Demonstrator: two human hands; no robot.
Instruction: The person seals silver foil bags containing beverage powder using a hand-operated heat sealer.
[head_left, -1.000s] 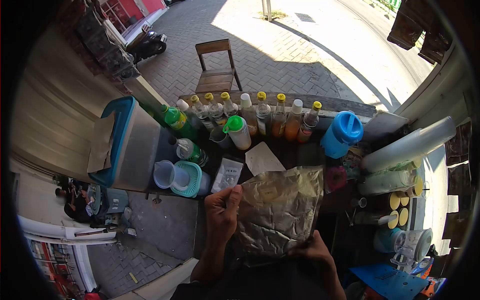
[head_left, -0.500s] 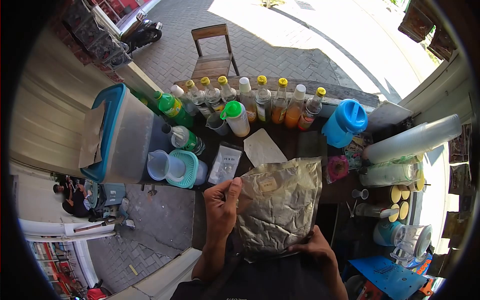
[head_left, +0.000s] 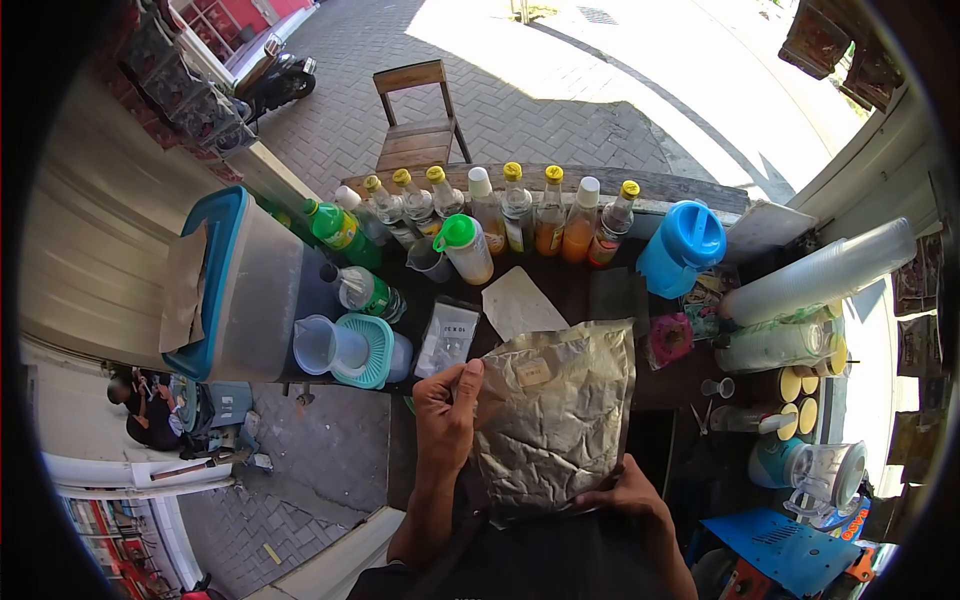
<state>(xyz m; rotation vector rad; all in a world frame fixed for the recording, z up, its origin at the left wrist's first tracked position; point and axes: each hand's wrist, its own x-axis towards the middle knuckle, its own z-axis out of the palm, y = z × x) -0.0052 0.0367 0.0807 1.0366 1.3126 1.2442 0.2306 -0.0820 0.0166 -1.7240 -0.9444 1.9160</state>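
Observation:
A crinkled silvery foil pouch (head_left: 553, 430) with a small label near its top is held up in front of my body. My left hand (head_left: 447, 415) pinches its upper left edge, thumb on the front. Lower down on the right, my right hand (head_left: 632, 497) grips the bottom corner, its thumb over the front and the other fingers hidden behind. Just beyond the pouch lie a white sheet (head_left: 522, 305) and a clear packet with a printed label (head_left: 447, 335). A pink packet (head_left: 670, 340) rests to the right of the pouch.
Bottles with yellow and white caps (head_left: 515, 205) line the counter's far edge. A blue jug (head_left: 683, 250) and stacked plastic cups (head_left: 820, 272) stand right. On the left are a large lidded container (head_left: 255, 285) and a teal basket (head_left: 365, 350). A blender (head_left: 835, 475) sits lower right.
The view has shifted slightly, so the counter items appear a little lower and further left. Both hands keep their hold on the pouch, which looks much the same.

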